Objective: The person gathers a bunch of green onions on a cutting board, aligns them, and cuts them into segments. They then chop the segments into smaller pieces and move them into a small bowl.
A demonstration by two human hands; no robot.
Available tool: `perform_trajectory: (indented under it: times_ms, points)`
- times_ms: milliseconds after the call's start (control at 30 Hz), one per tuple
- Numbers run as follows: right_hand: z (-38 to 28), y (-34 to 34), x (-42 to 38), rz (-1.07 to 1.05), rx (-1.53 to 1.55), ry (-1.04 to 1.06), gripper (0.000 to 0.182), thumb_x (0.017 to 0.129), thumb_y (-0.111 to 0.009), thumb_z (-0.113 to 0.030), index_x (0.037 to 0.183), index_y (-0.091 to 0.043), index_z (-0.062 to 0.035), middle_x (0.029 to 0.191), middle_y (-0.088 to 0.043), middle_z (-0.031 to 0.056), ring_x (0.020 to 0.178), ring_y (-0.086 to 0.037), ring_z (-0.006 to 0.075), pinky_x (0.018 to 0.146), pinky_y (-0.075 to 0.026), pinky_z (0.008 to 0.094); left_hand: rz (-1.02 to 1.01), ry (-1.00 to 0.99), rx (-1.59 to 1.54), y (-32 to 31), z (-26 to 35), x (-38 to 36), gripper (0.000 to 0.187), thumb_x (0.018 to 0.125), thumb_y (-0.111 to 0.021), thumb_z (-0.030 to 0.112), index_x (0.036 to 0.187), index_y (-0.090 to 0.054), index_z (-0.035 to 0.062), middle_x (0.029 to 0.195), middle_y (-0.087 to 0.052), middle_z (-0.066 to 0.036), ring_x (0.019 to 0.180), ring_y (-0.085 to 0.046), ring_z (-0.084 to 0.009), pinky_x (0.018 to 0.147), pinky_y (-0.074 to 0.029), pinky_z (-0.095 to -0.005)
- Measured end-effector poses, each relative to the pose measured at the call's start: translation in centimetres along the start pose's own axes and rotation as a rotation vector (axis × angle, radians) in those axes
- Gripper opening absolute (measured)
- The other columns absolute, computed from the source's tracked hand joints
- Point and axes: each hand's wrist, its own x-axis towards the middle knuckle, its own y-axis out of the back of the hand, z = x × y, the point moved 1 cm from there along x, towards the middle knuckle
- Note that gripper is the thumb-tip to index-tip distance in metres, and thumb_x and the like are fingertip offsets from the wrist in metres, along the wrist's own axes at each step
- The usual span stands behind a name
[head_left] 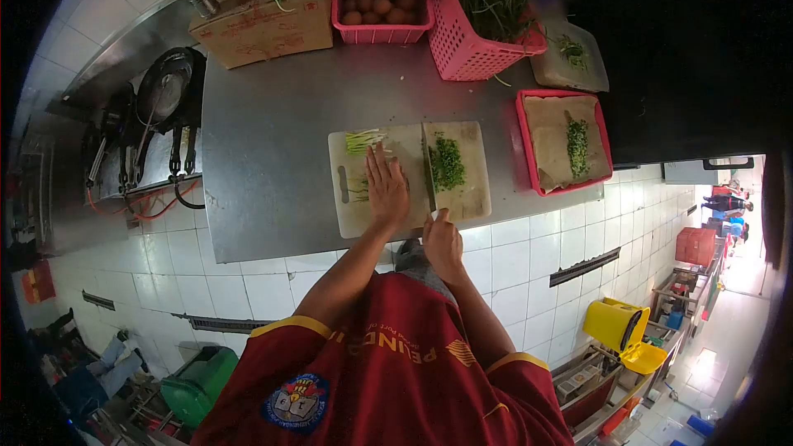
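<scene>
A white cutting board (475, 198) lies near the front edge of the steel table. My left hand (387, 188) rests on its left half, fingers stretched out flat. Cut spring onion stalks (362, 142) lie just beyond those fingertips, and a few green pieces show beside the palm. Closed around a handle at the board's near edge, my right hand (443, 241) holds a knife (429, 167). Its blade points away from me across the board. Just right of the blade sits a pile of chopped green onion (447, 163). Whatever is beneath my left palm is hidden.
Along the table's (281, 116) far side stand a cardboard box (264, 33), a pink basket of eggs (384, 33) and a pink basket of long greens (475, 54). A pink tray (541, 186) with chopped greens is at right. Pans (169, 87) sit on the stove at left.
</scene>
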Motion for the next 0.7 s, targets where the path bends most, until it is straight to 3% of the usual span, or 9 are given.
perform_trajectory:
  times_ms: [233, 333, 433, 533, 700]
  points:
    - [2.2, 3.2, -0.1, 0.046, 0.017, 0.089, 0.032, 0.1, -0.049, -0.027, 0.106, -0.046, 0.0044, 0.065, -0.064, 0.0275, 0.063, -0.067, 0.045, 0.055, -0.055, 0.0517, 0.131, 0.003, -0.121, 1.9, 0.9, 0.0, 0.022, 0.1, -0.05, 0.015, 0.118, -0.049, 0.0024, 0.148, -0.037, -0.021, 0.142, -0.024, -0.0485, 0.117, -0.022, -0.0592]
    - [2.5, 3.7, -0.1, 0.052, 0.084, 0.12, 0.028, 0.099, -0.05, -0.023, 0.105, -0.045, 0.0034, 0.066, -0.062, 0.0299, 0.065, -0.064, 0.0487, 0.055, -0.053, 0.0557, 0.143, -0.085, -0.098, 1.7, 0.2, -0.8, 0.022, 0.099, -0.054, 0.018, 0.116, -0.053, 0.0047, 0.143, -0.044, -0.015, 0.141, -0.03, -0.0422, 0.116, -0.024, -0.0571]
    - [3.4, 4.1, -0.1, 0.039, 0.131, 0.129, 0.026, 0.099, -0.051, -0.023, 0.105, -0.045, 0.0022, 0.067, -0.062, 0.0313, 0.067, -0.064, 0.0508, 0.057, -0.051, 0.0581, -0.04, -0.163, -0.213, 2.9, -0.9, -1.5, 0.032, 0.097, -0.058, 0.022, 0.125, -0.053, 0.0057, 0.14, -0.048, -0.012, 0.14, -0.034, -0.0365, 0.117, -0.025, -0.0553]
    - [4.7, 4.1, -0.2, 0.07, 0.103, 0.184, 0.03, 0.099, -0.052, -0.025, 0.107, -0.046, 0.0029, 0.066, -0.062, 0.0291, 0.066, -0.065, 0.0477, 0.056, -0.053, 0.0549, -0.136, -0.305, -0.098, 5.2, -0.7, -1.5, 0.043, 0.095, -0.06, 0.025, 0.134, -0.053, 0.0068, 0.137, -0.05, -0.012, 0.136, -0.038, -0.0347, 0.116, -0.027, -0.0533]
    - [4.2, 3.7, -0.5, 0.008, 0.165, 0.216, 0.033, 0.099, -0.052, -0.027, 0.108, -0.046, 0.0033, 0.067, -0.063, 0.0282, 0.065, -0.066, 0.0468, 0.056, -0.054, 0.0543, -0.209, -0.372, -0.033, 5.2, -1.8, -1.6, 0.044, 0.093, -0.062, 0.024, 0.133, -0.056, 0.0057, 0.133, -0.055, -0.01, 0.13, -0.044, -0.0319, 0.114, -0.032, -0.0503]
